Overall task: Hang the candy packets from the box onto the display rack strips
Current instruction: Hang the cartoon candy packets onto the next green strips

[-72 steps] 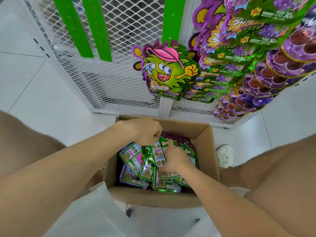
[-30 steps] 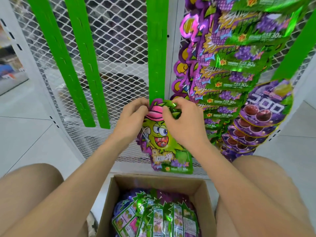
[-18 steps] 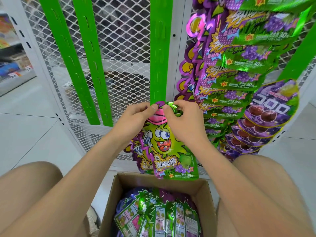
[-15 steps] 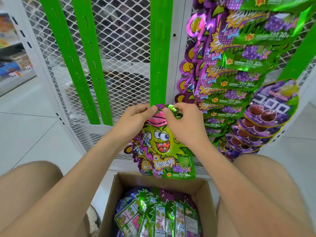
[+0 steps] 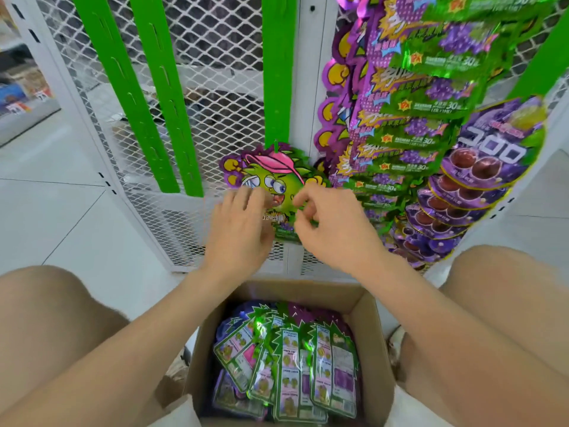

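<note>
A candy packet (image 5: 272, 177) with a green cartoon face and pink cap hangs at the bottom of the middle green strip (image 5: 278, 69). My left hand (image 5: 238, 229) hovers in front of its lower left with fingers relaxed and holds nothing. My right hand (image 5: 331, 223) is at its lower right, fingers loosely curled and empty. Below, an open cardboard box (image 5: 374, 322) holds several more packets (image 5: 289, 355), lying back side up.
Two bare green strips (image 5: 147, 97) hang on the white mesh rack (image 5: 215, 57) to the left. Full strips of purple and green packets (image 5: 409, 124) crowd the right side. My bare knees flank the box. White tiled floor (image 5: 52, 217) lies to the left.
Both hands let go of the packet's top and dropped lower; the packet now hangs on the strip by itself.
</note>
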Demonstrator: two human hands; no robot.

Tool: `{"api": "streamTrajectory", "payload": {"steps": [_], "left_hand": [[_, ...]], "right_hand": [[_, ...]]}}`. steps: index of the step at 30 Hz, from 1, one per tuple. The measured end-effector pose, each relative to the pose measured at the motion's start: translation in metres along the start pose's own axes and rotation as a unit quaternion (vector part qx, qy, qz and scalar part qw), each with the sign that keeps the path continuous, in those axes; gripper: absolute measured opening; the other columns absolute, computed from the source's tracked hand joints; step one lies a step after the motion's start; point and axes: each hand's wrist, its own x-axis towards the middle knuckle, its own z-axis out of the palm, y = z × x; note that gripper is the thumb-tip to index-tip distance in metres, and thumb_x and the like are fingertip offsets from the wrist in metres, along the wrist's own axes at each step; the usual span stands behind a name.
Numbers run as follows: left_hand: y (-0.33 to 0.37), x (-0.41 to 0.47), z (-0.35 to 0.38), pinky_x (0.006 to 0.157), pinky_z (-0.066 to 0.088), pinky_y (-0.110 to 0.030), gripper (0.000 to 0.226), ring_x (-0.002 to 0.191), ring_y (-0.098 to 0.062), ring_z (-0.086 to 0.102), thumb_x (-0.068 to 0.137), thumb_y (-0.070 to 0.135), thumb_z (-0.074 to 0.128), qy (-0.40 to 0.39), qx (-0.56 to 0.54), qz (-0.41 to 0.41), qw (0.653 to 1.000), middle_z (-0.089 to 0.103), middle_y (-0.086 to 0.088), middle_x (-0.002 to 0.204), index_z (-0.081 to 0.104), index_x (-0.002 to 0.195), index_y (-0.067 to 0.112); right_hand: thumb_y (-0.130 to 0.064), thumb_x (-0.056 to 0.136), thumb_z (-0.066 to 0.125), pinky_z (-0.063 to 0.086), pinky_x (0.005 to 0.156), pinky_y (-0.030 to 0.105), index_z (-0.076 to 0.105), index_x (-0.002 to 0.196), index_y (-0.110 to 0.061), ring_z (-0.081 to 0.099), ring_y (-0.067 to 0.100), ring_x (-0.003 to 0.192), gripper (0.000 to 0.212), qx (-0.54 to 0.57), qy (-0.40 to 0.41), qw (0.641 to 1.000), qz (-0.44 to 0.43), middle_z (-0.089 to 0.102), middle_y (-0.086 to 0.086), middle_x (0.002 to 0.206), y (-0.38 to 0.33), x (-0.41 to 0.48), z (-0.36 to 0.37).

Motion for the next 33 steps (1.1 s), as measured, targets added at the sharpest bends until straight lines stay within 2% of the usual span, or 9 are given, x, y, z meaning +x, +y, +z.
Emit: {"api": "streamTrajectory", "payload": {"steps": [4, 8, 12, 15, 18, 22, 25, 30, 33], "left_hand": [[-0.015, -0.041, 0.058, 0.078, 0.059, -0.044, 0.005, 0.095, -0.034, 0.070, 0.089, 0.023, 0.060, -0.404, -0.003, -0.075, 0.912, 0.073, -0.007, 0.097, 0.064, 0.092, 0.020], [-0.034, -0.085, 0.125, 0.075, 0.058, -0.046, 0.017, 0.083, -0.032, 0.068, 0.098, 0.020, 0.053, -0.600, 0.038, -0.067, 0.796, 0.072, -0.012, 0.095, 0.064, 0.088, 0.011], [-0.024, -0.120, 0.160, 0.096, 0.051, -0.045, 0.028, 0.113, -0.036, 0.066, 0.102, 0.015, 0.053, -0.614, 0.025, -0.118, 0.780, 0.064, -0.021, 0.130, 0.057, 0.123, -0.003], [-0.007, -0.124, 0.164, 0.097, 0.047, -0.040, 0.036, 0.123, -0.035, 0.063, 0.103, 0.026, 0.062, -0.575, -0.018, -0.138, 0.806, 0.065, -0.019, 0.127, 0.062, 0.123, -0.004], [0.003, -0.119, 0.166, 0.085, 0.048, -0.036, 0.035, 0.112, -0.032, 0.068, 0.098, 0.025, 0.073, -0.534, -0.064, -0.199, 0.819, 0.070, -0.017, 0.123, 0.068, 0.121, -0.001], [0.012, -0.100, 0.149, 0.067, 0.063, -0.038, 0.036, 0.063, -0.027, 0.070, 0.093, 0.012, 0.080, -0.537, -0.181, -0.336, 0.752, 0.072, -0.019, 0.098, 0.063, 0.124, 0.005], [0.019, -0.076, 0.123, 0.070, 0.067, -0.047, 0.022, 0.058, -0.028, 0.073, 0.094, 0.007, 0.075, -0.524, -0.251, -0.391, 0.714, 0.068, -0.022, 0.102, 0.062, 0.111, 0.004], [0.036, -0.040, 0.064, 0.070, 0.068, -0.040, 0.007, 0.053, -0.016, 0.071, 0.093, 0.002, 0.072, -0.428, -0.334, -0.429, 0.722, 0.072, -0.013, 0.070, 0.068, 0.098, 0.003], [0.045, -0.025, 0.028, 0.052, 0.062, -0.029, 0.024, 0.051, -0.013, 0.070, 0.092, -0.001, 0.076, -0.347, -0.403, -0.453, 0.715, 0.072, -0.013, 0.072, 0.060, 0.108, 0.007]], "right_hand": [[-0.028, 0.094, 0.055, 0.058, 0.075, 0.043, 0.062, 0.092, -0.026, 0.065, 0.030, 0.089, 0.008, -0.114, -0.306, 0.945, -0.005, 0.064, 0.003, 0.093, 0.013, -0.023, 0.022], [-0.031, 0.100, 0.053, 0.058, 0.078, 0.049, 0.061, 0.101, -0.014, 0.063, 0.033, 0.092, 0.019, -0.184, -0.400, 0.898, -0.011, 0.057, 0.009, 0.098, 0.037, -0.034, 0.034], [-0.026, 0.102, 0.053, 0.058, 0.076, 0.049, 0.060, 0.099, -0.014, 0.062, 0.029, 0.084, 0.015, -0.185, -0.442, 0.878, -0.005, 0.051, 0.004, 0.094, 0.058, -0.039, 0.040], [-0.025, 0.102, 0.053, 0.059, 0.076, 0.047, 0.061, 0.104, -0.013, 0.062, 0.028, 0.083, 0.014, -0.179, -0.445, 0.877, -0.003, 0.056, 0.008, 0.101, 0.067, -0.041, 0.044], [-0.026, 0.102, 0.054, 0.058, 0.074, 0.044, 0.058, 0.098, -0.015, 0.058, 0.025, 0.078, 0.012, -0.180, -0.449, 0.875, 0.003, 0.053, 0.007, 0.101, 0.070, -0.043, 0.046], [-0.019, 0.102, 0.055, 0.055, 0.069, 0.042, 0.042, 0.077, -0.021, 0.058, 0.026, 0.078, 0.028, -0.188, -0.456, 0.870, 0.004, 0.050, 0.004, 0.089, 0.073, -0.048, 0.046], [-0.017, 0.101, 0.060, 0.050, 0.067, 0.040, 0.051, 0.087, -0.013, 0.060, 0.027, 0.083, 0.017, -0.184, -0.465, 0.865, 0.035, 0.051, 0.005, 0.091, 0.073, -0.050, 0.047], [-0.070, 0.079, 0.075, 0.047, 0.065, 0.042, 0.061, 0.105, -0.009, 0.060, 0.023, 0.078, 0.067, -0.005, -0.475, 0.875, 0.097, 0.062, 0.004, 0.089, 0.054, -0.048, 0.045], [-0.071, 0.071, 0.081, 0.051, 0.076, 0.031, 0.062, 0.116, -0.024, 0.065, 0.013, 0.093, 0.068, 0.104, -0.409, 0.897, 0.130, 0.067, -0.009, 0.104, 0.039, -0.052, 0.046]]}}
